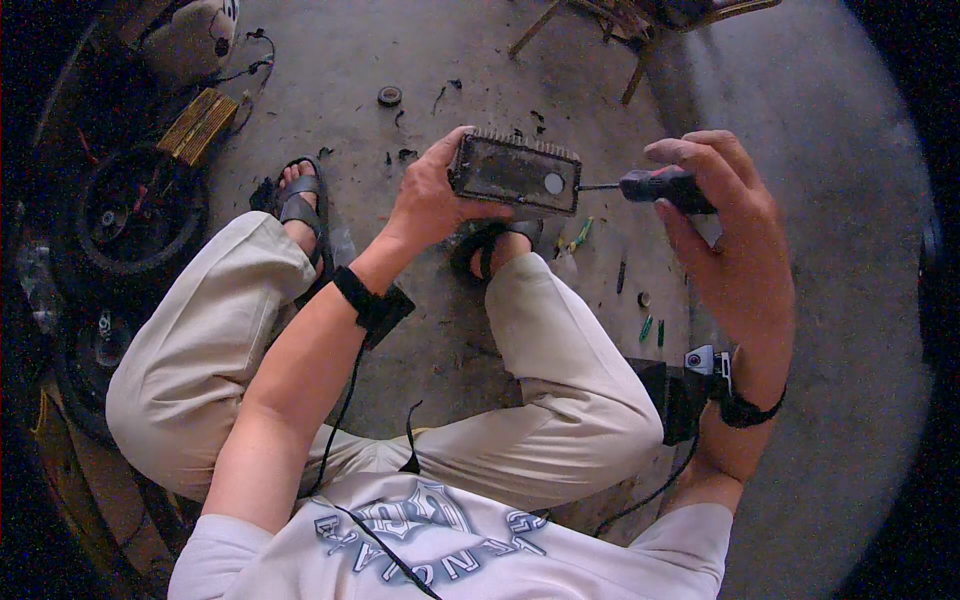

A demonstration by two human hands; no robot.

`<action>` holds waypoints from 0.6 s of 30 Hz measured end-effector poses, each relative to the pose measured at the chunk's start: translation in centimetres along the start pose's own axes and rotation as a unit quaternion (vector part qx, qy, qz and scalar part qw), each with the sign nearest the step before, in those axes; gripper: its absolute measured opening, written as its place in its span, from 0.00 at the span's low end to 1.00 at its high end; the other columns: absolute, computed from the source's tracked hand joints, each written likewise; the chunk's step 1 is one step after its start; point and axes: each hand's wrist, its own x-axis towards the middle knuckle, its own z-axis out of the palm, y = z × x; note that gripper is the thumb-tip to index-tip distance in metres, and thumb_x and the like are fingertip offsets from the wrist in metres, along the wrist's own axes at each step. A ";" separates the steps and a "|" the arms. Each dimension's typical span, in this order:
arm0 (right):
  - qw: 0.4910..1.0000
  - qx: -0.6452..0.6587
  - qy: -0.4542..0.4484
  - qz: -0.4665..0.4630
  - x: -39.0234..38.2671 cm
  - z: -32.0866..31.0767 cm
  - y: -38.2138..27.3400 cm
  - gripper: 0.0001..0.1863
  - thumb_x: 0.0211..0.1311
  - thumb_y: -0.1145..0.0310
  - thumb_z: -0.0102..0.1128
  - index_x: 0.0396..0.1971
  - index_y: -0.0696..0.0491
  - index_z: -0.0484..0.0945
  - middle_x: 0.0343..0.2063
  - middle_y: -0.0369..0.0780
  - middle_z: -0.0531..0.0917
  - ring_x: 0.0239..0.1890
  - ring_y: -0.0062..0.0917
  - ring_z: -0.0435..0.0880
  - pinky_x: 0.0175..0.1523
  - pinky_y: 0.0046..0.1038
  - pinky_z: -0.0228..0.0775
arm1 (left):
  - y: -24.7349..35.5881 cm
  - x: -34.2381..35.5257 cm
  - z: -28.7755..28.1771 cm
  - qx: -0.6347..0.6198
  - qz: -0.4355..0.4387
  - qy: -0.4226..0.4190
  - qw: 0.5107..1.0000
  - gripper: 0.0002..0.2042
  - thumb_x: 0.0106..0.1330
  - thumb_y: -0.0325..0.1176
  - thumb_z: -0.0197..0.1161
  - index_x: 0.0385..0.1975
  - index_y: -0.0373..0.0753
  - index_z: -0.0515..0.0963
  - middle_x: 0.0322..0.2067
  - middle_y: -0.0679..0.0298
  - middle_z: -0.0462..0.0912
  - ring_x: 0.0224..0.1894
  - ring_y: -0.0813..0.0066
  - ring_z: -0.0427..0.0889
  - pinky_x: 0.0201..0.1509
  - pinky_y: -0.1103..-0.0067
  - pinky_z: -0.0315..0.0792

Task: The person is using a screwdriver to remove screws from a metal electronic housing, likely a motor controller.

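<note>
My left hand (428, 195) grips the left end of a dark, boxy metal housing (505, 172) with cooling fins along its far edge and a pale round spot on its face. My right hand (715, 180) is closed round the black and red handle of a screwdriver (655, 186). Its thin shaft points left, and the tip meets the right end of the housing. Whether the tip sits in a screw is too small to tell. Both things are held up above the floor, in front of my knees.
On the floor lie a roll of black tape (389, 96), green-handled tools (652, 329) and scattered dark scraps. A wheel (140, 215) and a yellowish finned block (197, 126) stand at the left. Wooden chair legs (640, 75) are at the far right. Cables hang from both wrists.
</note>
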 end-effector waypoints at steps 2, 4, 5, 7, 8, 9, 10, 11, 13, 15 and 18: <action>1.000 0.005 0.016 0.005 0.0 0.0 -0.1 0.19 0.65 0.68 0.70 0.54 0.53 0.79 0.43 0.48 0.81 0.43 0.46 0.86 0.46 0.39 0.79 | 0.0 0.0 0.0 -0.014 0.004 0.001 1.000 0.53 0.37 0.51 0.90 0.65 0.32 0.73 0.52 0.50 0.86 0.56 0.57 0.86 0.62 0.68 0.78; 0.999 0.011 0.030 0.010 -0.1 0.2 -0.3 0.17 0.65 0.70 0.69 0.53 0.53 0.79 0.43 0.47 0.81 0.43 0.46 0.86 0.47 0.39 0.79 | 0.1 0.1 0.0 -0.005 0.008 0.001 1.000 0.52 0.37 0.50 0.90 0.65 0.32 0.73 0.52 0.51 0.86 0.55 0.58 0.86 0.62 0.69 0.78; 0.996 -0.031 0.028 0.078 -0.2 0.3 -0.4 0.16 0.65 0.73 0.67 0.52 0.54 0.80 0.44 0.47 0.81 0.43 0.45 0.86 0.47 0.38 0.79 | 0.1 0.2 0.0 0.006 0.012 0.002 1.000 0.51 0.38 0.49 0.90 0.65 0.32 0.73 0.52 0.52 0.86 0.55 0.59 0.86 0.61 0.70 0.78; 0.986 -0.073 0.028 0.145 -0.2 0.5 -0.4 0.15 0.65 0.77 0.66 0.51 0.55 0.80 0.45 0.47 0.81 0.43 0.45 0.86 0.48 0.38 0.80 | 0.1 0.2 0.1 -0.044 0.006 -0.003 0.999 0.50 0.39 0.47 0.90 0.65 0.32 0.73 0.52 0.53 0.87 0.55 0.61 0.87 0.61 0.70 0.79; 0.990 -0.054 0.034 0.129 -0.1 0.5 -0.4 0.15 0.64 0.77 0.66 0.51 0.56 0.80 0.45 0.47 0.81 0.43 0.45 0.86 0.48 0.38 0.80 | 0.2 0.2 0.1 -0.087 -0.019 -0.013 0.996 0.49 0.40 0.46 0.90 0.64 0.33 0.73 0.51 0.54 0.87 0.54 0.63 0.87 0.60 0.71 0.79; 0.992 -0.035 0.040 0.114 -0.1 0.5 -0.3 0.15 0.64 0.77 0.67 0.50 0.56 0.80 0.46 0.48 0.81 0.43 0.46 0.86 0.48 0.38 0.80 | 0.2 0.2 0.1 -0.093 -0.001 -0.007 0.996 0.49 0.40 0.46 0.90 0.64 0.33 0.73 0.51 0.54 0.87 0.54 0.63 0.87 0.60 0.71 0.79; 0.992 -0.035 0.039 0.113 0.1 0.4 -0.1 0.15 0.64 0.77 0.67 0.50 0.56 0.80 0.46 0.48 0.81 0.43 0.46 0.86 0.48 0.38 0.80 | 0.3 0.1 0.0 -0.065 0.003 -0.006 0.998 0.49 0.40 0.45 0.90 0.64 0.33 0.73 0.51 0.54 0.87 0.54 0.64 0.87 0.60 0.72 0.79; 0.997 -0.003 0.024 0.077 0.2 0.3 0.1 0.16 0.64 0.73 0.69 0.51 0.56 0.80 0.46 0.49 0.82 0.43 0.46 0.86 0.48 0.39 0.80 | 0.3 0.0 0.0 -0.038 0.019 0.000 0.999 0.48 0.41 0.44 0.90 0.64 0.33 0.73 0.52 0.55 0.87 0.54 0.65 0.86 0.60 0.72 0.79; 0.999 0.029 0.010 0.042 0.2 0.2 0.1 0.18 0.64 0.69 0.71 0.52 0.55 0.80 0.45 0.50 0.82 0.43 0.47 0.86 0.48 0.39 0.80 | 0.4 0.1 0.0 -0.071 -0.001 -0.008 0.997 0.48 0.41 0.44 0.90 0.64 0.33 0.73 0.52 0.55 0.87 0.54 0.65 0.86 0.60 0.72 0.79; 0.999 0.018 0.021 -0.018 0.1 0.2 0.0 0.18 0.64 0.69 0.71 0.52 0.55 0.80 0.45 0.49 0.82 0.43 0.47 0.86 0.49 0.39 0.80 | 0.3 0.0 0.0 -0.103 -0.009 -0.011 0.995 0.48 0.41 0.44 0.90 0.64 0.33 0.73 0.52 0.55 0.87 0.54 0.65 0.86 0.61 0.72 0.79; 0.994 -0.060 0.023 0.085 -0.4 0.4 -0.5 0.16 0.64 0.79 0.66 0.51 0.56 0.80 0.46 0.45 0.81 0.45 0.36 0.85 0.51 0.32 0.78 | 0.3 0.0 -0.1 -0.041 0.012 0.004 0.999 0.49 0.40 0.45 0.90 0.64 0.33 0.73 0.52 0.55 0.87 0.55 0.65 0.86 0.61 0.71 0.79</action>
